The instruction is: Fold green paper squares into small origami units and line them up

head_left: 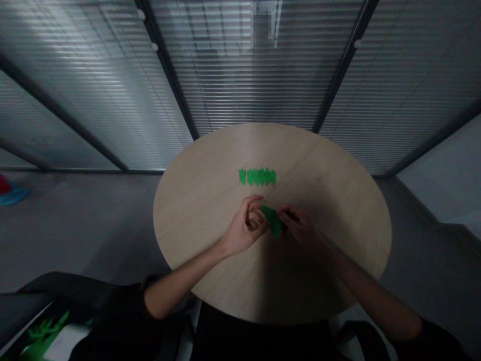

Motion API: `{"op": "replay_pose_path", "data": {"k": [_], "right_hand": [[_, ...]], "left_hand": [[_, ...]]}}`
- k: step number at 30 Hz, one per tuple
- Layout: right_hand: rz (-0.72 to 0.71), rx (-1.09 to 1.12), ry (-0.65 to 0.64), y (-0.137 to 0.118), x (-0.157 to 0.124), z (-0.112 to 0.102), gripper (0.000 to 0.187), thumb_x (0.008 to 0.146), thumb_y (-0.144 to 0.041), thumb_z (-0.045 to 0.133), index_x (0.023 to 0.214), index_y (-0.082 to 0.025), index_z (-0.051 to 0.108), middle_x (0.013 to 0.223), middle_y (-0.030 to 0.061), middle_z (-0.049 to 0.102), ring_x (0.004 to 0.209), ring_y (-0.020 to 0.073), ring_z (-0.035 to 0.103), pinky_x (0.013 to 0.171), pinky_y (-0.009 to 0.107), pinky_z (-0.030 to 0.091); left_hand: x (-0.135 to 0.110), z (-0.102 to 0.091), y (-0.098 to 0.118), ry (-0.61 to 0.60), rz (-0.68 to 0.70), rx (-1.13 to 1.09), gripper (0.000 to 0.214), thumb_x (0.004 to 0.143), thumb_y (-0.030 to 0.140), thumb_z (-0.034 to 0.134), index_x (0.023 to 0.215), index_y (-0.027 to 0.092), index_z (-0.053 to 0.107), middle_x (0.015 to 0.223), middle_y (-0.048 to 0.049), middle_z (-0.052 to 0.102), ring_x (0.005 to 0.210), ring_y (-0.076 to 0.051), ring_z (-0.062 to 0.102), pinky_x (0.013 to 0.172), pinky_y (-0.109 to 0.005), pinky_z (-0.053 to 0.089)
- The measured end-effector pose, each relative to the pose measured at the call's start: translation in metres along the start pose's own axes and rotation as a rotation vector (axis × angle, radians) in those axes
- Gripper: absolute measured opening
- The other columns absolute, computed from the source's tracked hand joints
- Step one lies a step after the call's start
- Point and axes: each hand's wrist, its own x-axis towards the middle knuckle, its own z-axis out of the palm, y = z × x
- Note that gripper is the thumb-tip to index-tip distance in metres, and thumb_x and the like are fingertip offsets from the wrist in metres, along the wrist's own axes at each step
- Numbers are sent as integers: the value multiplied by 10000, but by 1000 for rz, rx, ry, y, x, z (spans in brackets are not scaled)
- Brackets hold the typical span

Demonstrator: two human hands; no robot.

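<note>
A folded piece of green paper (272, 221) is held above the round wooden table between my two hands. My left hand (246, 226) has curled fingers pinching its upper left end. My right hand (298, 226) grips its right side, and the fingers hide part of the paper. Farther out on the tabletop, a neat row of several small green folded paper pieces (257, 176) lies side by side, apart from both hands.
The round wooden table (330, 200) stands on a grey floor, with slatted glass walls behind it. A black seat or bag (48, 291) and green paper on white sheet (48, 336) sit at lower left. A red and blue object (9, 191) lies at far left.
</note>
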Motion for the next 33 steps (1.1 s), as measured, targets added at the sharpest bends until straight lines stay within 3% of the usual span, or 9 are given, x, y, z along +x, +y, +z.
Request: {"op": "replay_pose_path", "data": {"k": [4, 12, 18, 23, 29, 33], "right_hand": [[2, 1, 12, 3, 2, -1, 434, 908, -619, 643, 817, -195, 663, 672, 16, 618, 592, 156, 583, 550, 279, 487], [18, 8, -8, 5, 3, -3, 370, 904, -572, 671, 863, -204, 678, 762, 35, 659, 674, 172, 609, 598, 289, 510], [38, 104, -69, 4, -1, -1, 402, 897, -526, 703, 1141, -211, 648, 820, 23, 698, 701, 174, 659, 631, 298, 535], [42, 167, -74, 2, -3, 0, 411, 879, -473, 742, 1176, -228, 596, 867, 18, 712, 713, 165, 673, 633, 291, 562], [-14, 124, -11, 5, 1, -3, 299, 904, -489, 693, 1041, -226, 646, 803, 2, 653, 654, 151, 629, 591, 288, 560], [3, 93, -32, 4, 0, -4, 289, 916, -478, 682, 1034, -215, 697, 864, 35, 695, 689, 160, 654, 597, 290, 567]], "left_hand": [[0, -1, 1, -70, -40, 66, 411, 894, 252, 757, 1247, 187, 557, 753, 27, 636, 593, -103, 617, 517, -182, 459], [-1, 0, -3, -88, -95, -7, 223, 979, 341, 675, 1085, 163, 593, 707, -16, 699, 576, -126, 676, 516, -213, 541], [3, 2, -5, -8, -105, -113, 253, 991, 407, 671, 1007, 193, 536, 640, 23, 670, 538, -115, 671, 513, -211, 567], [4, -1, -6, 30, -91, -121, 200, 996, 372, 635, 1018, 195, 543, 673, 21, 649, 568, -124, 679, 535, -229, 587], [2, -3, 1, -49, 75, 212, 184, 880, 199, 690, 1060, 160, 684, 1001, -67, 656, 692, -105, 617, 563, -208, 519], [3, -3, 2, -42, 74, 217, 141, 913, 218, 677, 1042, 168, 699, 996, -62, 647, 740, -123, 628, 596, -214, 520]]}}
